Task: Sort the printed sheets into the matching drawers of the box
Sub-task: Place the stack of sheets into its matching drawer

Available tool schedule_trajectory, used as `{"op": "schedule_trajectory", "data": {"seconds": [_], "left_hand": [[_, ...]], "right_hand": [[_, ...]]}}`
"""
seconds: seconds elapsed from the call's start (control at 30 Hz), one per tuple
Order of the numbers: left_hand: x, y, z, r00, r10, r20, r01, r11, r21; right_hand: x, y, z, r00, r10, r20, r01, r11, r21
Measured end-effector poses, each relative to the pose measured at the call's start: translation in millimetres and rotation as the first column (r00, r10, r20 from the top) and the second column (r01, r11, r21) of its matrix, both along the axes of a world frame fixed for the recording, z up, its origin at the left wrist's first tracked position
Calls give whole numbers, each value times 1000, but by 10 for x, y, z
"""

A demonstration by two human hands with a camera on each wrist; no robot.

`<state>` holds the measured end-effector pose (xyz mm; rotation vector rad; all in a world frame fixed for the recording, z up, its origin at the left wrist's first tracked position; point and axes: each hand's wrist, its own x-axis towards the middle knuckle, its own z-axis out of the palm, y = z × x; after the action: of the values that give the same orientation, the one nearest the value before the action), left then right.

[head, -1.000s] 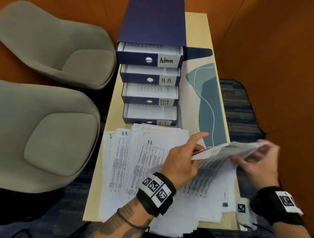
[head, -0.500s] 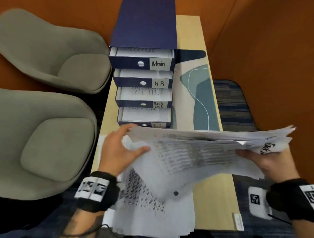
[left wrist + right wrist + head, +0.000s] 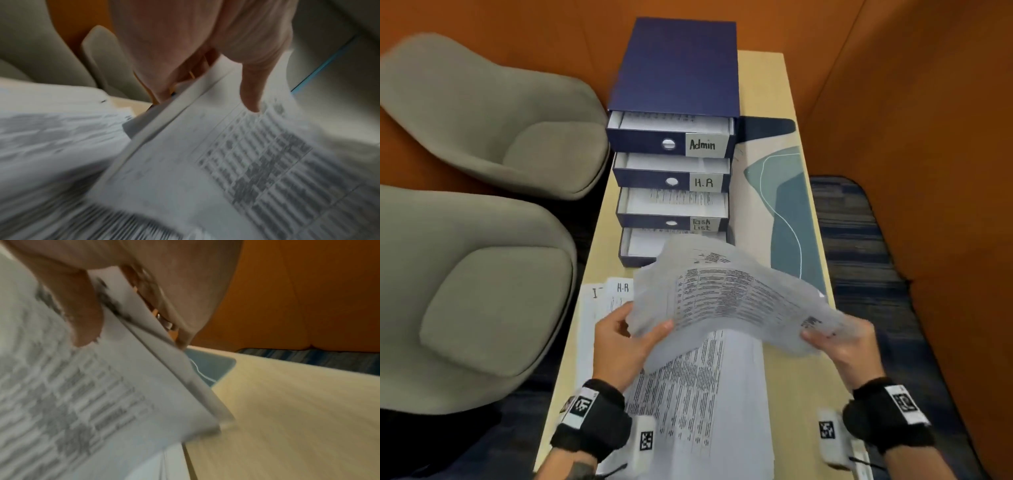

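A dark blue drawer box (image 3: 678, 68) stands at the table's far end with its drawers pulled out: Admin (image 3: 671, 144), H.R (image 3: 671, 181), Task List (image 3: 671, 222) and a lowest drawer (image 3: 640, 248) partly hidden by paper. Both hands hold a bundle of printed sheets (image 3: 729, 301) in the air just in front of that lowest drawer. My left hand (image 3: 626, 339) pinches its left edge, thumb (image 3: 251, 91) on top. My right hand (image 3: 839, 342) pinches its right edge, thumb (image 3: 82, 318) on the print. More printed sheets (image 3: 688, 404) lie on the table below.
Two grey armchairs (image 3: 482, 274) stand close along the table's left side. A teal-patterned mat (image 3: 784, 212) lies right of the box. Orange walls close in behind and at the right. Small tagged white devices (image 3: 828, 431) lie near the front edge.
The bundle, lifted from the table pile, has swung from spread out flat to the right toward the middle, in front of the lowest drawer. Both hands came closer together with it.
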<state>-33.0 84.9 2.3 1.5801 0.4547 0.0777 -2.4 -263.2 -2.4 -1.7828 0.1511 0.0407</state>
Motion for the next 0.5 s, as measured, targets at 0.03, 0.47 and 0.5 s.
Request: {"op": "schedule_trajectory", "data": {"seconds": [0.03,0.47,0.5], "left_hand": [[-33,-25,-146,997,19,-69,-19,1000,5],[19,137,-222,994,-109,24,105,988,113],[66,99,-231,992,-127,16,123,981,150]], "right_hand": [[-31,33,-107,1000,-27,0,27,999,-34],[-118,-120,-132,998,-49,-49,59,971,233],[-91,-100,-207,998,-34,-48,43,982,186]]}}
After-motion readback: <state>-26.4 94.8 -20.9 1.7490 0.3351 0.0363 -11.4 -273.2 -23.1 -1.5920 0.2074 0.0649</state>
